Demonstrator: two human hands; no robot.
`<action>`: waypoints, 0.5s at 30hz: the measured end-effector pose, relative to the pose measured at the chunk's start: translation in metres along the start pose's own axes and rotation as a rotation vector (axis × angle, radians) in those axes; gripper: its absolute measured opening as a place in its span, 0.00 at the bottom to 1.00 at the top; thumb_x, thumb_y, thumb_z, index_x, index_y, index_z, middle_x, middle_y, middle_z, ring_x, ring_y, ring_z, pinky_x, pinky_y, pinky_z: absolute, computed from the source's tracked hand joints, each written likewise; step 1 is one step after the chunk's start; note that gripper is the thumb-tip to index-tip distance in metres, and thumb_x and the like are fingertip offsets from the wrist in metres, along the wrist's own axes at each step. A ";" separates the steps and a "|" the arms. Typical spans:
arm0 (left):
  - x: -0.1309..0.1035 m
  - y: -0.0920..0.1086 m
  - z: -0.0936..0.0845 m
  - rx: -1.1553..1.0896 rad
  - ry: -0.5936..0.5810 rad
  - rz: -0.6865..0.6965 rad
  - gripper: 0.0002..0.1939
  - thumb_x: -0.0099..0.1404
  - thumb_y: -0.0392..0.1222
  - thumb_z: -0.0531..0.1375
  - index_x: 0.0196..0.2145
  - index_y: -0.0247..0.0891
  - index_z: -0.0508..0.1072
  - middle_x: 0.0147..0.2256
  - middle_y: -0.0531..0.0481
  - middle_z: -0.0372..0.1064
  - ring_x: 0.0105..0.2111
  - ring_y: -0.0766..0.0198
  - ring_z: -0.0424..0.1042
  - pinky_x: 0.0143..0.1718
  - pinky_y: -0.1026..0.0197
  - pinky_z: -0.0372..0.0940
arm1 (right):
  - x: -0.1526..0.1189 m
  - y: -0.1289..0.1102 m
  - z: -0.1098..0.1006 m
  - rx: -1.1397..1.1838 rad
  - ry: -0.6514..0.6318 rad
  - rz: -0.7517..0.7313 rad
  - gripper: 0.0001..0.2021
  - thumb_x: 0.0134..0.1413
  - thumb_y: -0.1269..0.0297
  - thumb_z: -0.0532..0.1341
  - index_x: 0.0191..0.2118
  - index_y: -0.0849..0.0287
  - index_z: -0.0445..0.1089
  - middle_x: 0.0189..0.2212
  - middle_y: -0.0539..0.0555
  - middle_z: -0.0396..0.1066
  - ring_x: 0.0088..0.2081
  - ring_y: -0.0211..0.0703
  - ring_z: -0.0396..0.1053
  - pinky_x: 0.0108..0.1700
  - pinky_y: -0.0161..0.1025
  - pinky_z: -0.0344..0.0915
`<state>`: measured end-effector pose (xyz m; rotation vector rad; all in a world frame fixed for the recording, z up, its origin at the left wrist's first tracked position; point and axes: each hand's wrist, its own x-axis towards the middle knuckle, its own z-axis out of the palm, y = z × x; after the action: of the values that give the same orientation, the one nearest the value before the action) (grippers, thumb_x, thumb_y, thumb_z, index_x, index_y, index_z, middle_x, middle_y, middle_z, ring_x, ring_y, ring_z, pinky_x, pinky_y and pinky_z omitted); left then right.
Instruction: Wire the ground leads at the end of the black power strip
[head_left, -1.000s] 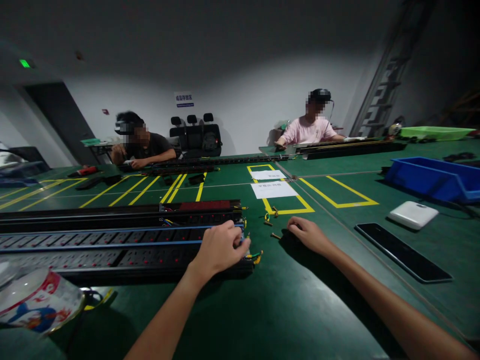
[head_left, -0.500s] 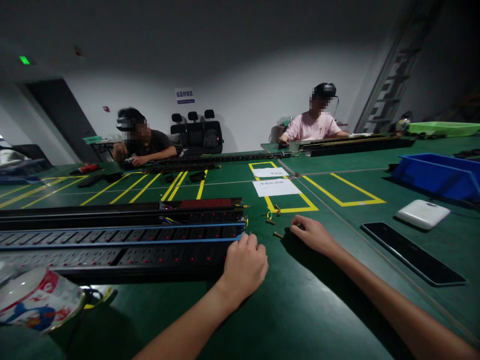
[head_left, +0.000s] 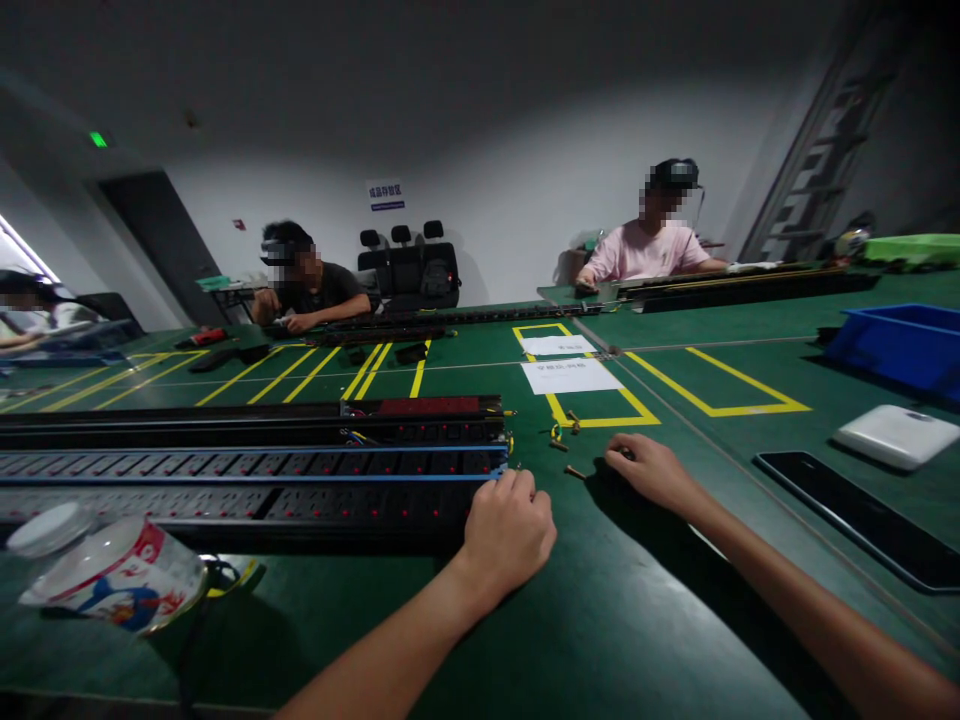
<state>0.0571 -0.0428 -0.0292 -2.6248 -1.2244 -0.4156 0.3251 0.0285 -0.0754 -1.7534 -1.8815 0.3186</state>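
The green desk [head_left: 570,630] is seen to carry all items noted, and its surface is marked with yellow tape outlines [head_left: 750,411]. At its far side, a person in a pink shirt [head_left: 652,250] and a person in a dark shirt [head_left: 337,290] are observed leaning over it.

Long black socket strips [head_left: 217,505] are laid side by side across the left half, their right-hand ends placed near the middle of the desk. Blue edging [head_left: 315,481] is noted along them, and a dark red panel [head_left: 439,407] is seen on the rearmost.

A blue bin [head_left: 904,350] is sited at the right edge. A printed tub [head_left: 139,580] is placed on the near side of the strips. Two paper sheets [head_left: 574,376] are laid beyond the hands, one behind the other.

The left hand [head_left: 511,525] is positioned at the end of the nearest strip, fingers curled; whether anything is grasped cannot be told. The right hand [head_left: 649,470] is held low over the desk with fingers bent; its contents cannot be determined.

To its right, a dark flat device [head_left: 862,520] and a white case [head_left: 896,436] are found. Small brass-coloured screws [head_left: 576,472] are scattered between the strip ends and the right hand.
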 end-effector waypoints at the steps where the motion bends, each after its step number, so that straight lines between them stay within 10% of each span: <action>1: 0.000 0.000 0.000 -0.002 -0.002 -0.002 0.07 0.67 0.40 0.57 0.33 0.37 0.73 0.36 0.45 0.68 0.39 0.55 0.68 0.34 0.55 0.65 | 0.000 0.001 0.000 -0.007 0.011 0.001 0.12 0.54 0.58 0.54 0.28 0.55 0.72 0.30 0.58 0.72 0.33 0.51 0.70 0.36 0.44 0.62; 15: 0.000 0.000 -0.002 -0.017 -0.015 -0.012 0.07 0.67 0.41 0.57 0.34 0.37 0.73 0.37 0.45 0.69 0.39 0.56 0.69 0.35 0.56 0.65 | -0.006 -0.009 0.007 -0.001 0.212 0.021 0.15 0.59 0.58 0.50 0.24 0.52 0.67 0.26 0.57 0.66 0.31 0.51 0.66 0.34 0.45 0.61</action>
<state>0.0571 -0.0434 -0.0276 -2.6404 -1.2470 -0.4107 0.3136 0.0233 -0.0777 -1.7357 -1.7139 0.1340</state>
